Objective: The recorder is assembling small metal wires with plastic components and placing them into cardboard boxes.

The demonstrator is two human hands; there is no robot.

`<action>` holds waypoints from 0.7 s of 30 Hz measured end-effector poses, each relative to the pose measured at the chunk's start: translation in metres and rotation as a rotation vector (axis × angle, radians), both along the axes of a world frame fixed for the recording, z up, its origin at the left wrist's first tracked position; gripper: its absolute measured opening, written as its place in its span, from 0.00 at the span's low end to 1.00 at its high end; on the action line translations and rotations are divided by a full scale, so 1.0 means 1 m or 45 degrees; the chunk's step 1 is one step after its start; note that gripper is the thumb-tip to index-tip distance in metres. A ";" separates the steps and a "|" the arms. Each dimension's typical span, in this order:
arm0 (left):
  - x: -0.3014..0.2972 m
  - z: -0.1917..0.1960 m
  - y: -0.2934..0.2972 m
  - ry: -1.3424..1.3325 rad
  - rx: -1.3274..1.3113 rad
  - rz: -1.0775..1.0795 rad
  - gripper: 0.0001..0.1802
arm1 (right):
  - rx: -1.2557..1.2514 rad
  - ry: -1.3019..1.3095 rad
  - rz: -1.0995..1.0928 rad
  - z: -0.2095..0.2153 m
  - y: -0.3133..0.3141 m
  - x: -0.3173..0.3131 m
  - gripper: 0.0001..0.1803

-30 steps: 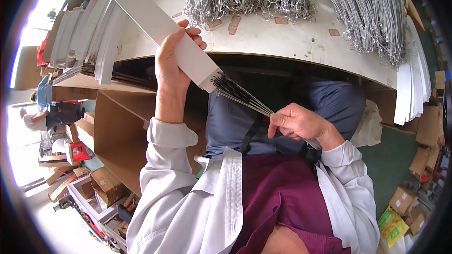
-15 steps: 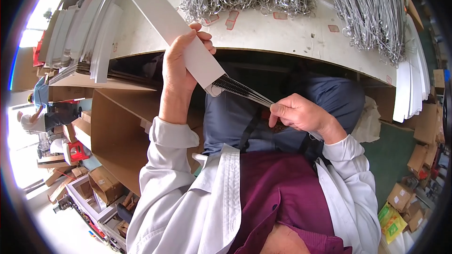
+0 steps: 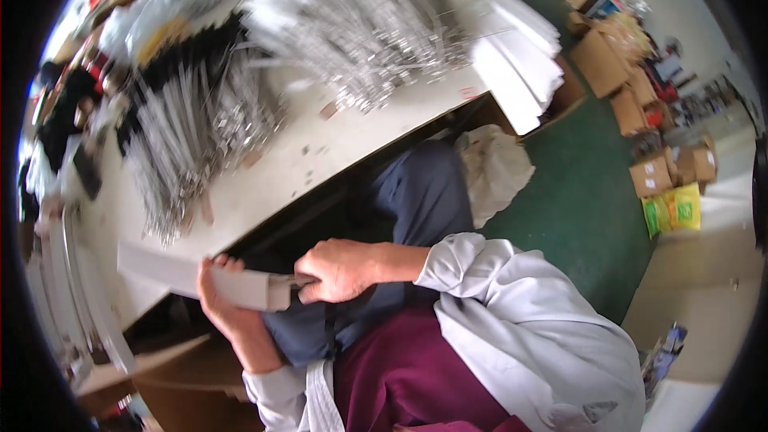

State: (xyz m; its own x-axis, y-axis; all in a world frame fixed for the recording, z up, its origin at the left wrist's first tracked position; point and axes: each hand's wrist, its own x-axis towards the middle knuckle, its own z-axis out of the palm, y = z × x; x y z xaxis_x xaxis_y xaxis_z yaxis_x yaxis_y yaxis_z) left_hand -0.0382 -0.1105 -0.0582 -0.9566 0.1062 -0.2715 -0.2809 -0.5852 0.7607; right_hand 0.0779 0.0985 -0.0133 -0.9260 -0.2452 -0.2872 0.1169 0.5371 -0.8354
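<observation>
My left hand point(image 3: 224, 308) is closed around a long, narrow white box point(image 3: 250, 289), its fingers over the top edge. The box lies slanted above my lap, one end near the table edge. At its near end, my right hand point(image 3: 340, 270) grips a bundle of thin wire brushes point(image 3: 285, 281), close against the box opening. Only a short stretch of the bundle shows between hand and box, blurred; the remainder is hidden. On the table lie heaps of similar wire pieces with looped ends point(image 3: 360, 40).
The white table point(image 3: 320, 144) runs diagonally ahead of me. Flat white boxes are stacked at its right end point(image 3: 516, 72) and at the left point(image 3: 96, 304). A crumpled pale bag point(image 3: 492, 172) sits on the green floor. Cardboard boxes point(image 3: 600, 64) stand farther right.
The view has swung to the right. My right hand has come up close to the box end, and the bundle showing between them is much shorter. Both hands keep their hold.
</observation>
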 end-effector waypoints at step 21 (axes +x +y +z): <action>0.023 0.016 0.059 -0.029 0.073 0.012 0.17 | -0.473 0.569 -1.112 -0.032 -0.017 -0.008 0.22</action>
